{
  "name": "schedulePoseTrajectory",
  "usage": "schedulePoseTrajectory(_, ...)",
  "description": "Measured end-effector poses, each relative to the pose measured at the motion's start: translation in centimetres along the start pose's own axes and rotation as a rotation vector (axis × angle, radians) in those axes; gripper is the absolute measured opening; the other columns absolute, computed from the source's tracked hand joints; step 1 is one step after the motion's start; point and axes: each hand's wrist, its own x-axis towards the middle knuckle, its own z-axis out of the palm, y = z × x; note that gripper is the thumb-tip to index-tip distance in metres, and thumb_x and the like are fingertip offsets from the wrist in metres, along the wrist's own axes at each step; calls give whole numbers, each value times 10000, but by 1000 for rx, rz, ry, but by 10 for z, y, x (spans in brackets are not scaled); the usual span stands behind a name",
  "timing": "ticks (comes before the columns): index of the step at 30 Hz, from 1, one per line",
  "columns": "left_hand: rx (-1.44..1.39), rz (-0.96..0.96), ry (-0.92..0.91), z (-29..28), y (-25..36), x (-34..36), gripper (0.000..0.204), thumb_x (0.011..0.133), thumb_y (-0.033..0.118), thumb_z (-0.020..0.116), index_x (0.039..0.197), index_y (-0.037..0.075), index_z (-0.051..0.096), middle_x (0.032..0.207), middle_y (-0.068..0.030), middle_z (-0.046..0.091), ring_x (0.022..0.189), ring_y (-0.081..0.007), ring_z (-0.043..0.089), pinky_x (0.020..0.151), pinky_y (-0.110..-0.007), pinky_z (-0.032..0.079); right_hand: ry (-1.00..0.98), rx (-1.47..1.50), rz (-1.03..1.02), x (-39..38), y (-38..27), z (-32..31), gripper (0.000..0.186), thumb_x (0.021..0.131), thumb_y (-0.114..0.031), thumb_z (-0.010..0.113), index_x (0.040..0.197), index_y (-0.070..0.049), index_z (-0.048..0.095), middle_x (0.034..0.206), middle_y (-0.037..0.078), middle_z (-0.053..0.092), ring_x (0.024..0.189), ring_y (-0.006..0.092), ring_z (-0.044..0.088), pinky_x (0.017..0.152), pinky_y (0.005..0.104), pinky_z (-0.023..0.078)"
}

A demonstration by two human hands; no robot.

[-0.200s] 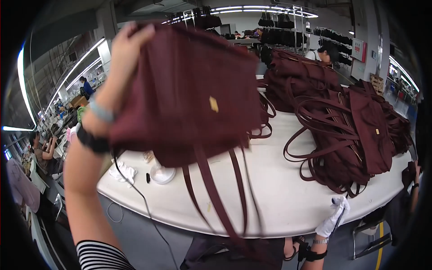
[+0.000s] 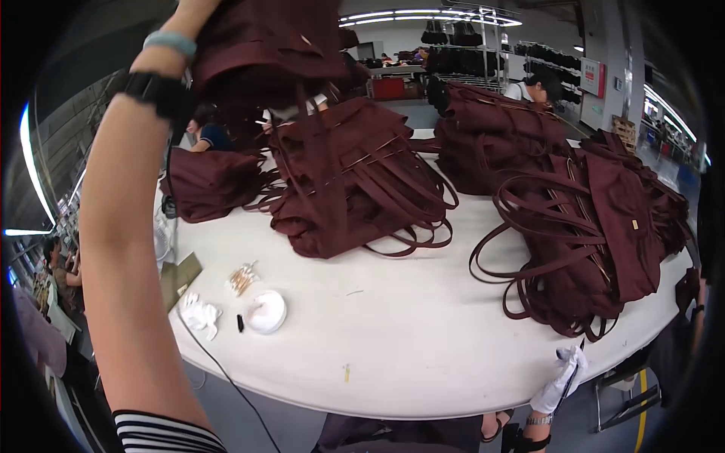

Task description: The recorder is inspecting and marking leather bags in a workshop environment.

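Observation:
My left hand (image 2: 198,10) is raised at the upper edge, its fingers mostly out of view. It holds up a dark maroon handbag (image 2: 264,45), whose straps dangle over the table. Below it lies a heap of matching maroon handbags (image 2: 347,166), with long straps spilling onto the white table (image 2: 423,317). My right hand (image 2: 560,377), in a white glove, stays low by the table's front right edge. Its fingers are closed on a thin dark stick-like tool (image 2: 572,377), which I cannot make out further.
More maroon bags (image 2: 581,226) fill the table's right side. A single bag (image 2: 215,185) lies at the left. Nearby are a white round dish (image 2: 266,312), cotton swabs (image 2: 242,278), a crumpled white cloth (image 2: 200,315) and a small black piece (image 2: 240,323). A person (image 2: 532,90) bends behind the bags.
My left hand has lifted the bag up and back toward the upper left, uncovering the heap and the small things on the table. My right hand has hardly moved.

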Motion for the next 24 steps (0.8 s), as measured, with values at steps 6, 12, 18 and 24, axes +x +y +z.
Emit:
schedulePoseTrajectory(6,74,66,-323,106,11,-65,215,799,125,670,995,76,600,849,-213,646,855,-430,620,703,-441,487,0,-159,117,-3,-17,-1,267,1029,-185,463,1174,1,588,926,63,620,838,141,558,768,285,422)
schedulePoseTrajectory(12,111,19,-913,151,1,-270,414,750,-68,537,1090,151,624,1036,-120,652,1076,-312,589,978,-410,417,-21,-228,54,0,-11,-7,280,1030,-175,434,1172,12,586,920,84,604,798,142,526,751,288,412)
schedulePoseTrajectory(18,226,-412,-955,107,13,-401,547,769,30,667,1281,188,555,1256,-62,608,1213,-270,543,1023,-445,390,-54,-255,8,-1,-5,-5,310,1033,-195,413,1202,12,570,926,94,587,791,150,510,760,292,406)
schedulePoseTrajectory(24,221,-335,-1200,95,7,-409,674,766,133,740,1388,226,497,1324,-35,576,1276,-247,495,1081,-447,350,-25,-154,51,-2,-4,-7,287,1033,-182,417,1197,7,557,929,85,584,820,151,518,770,294,407)
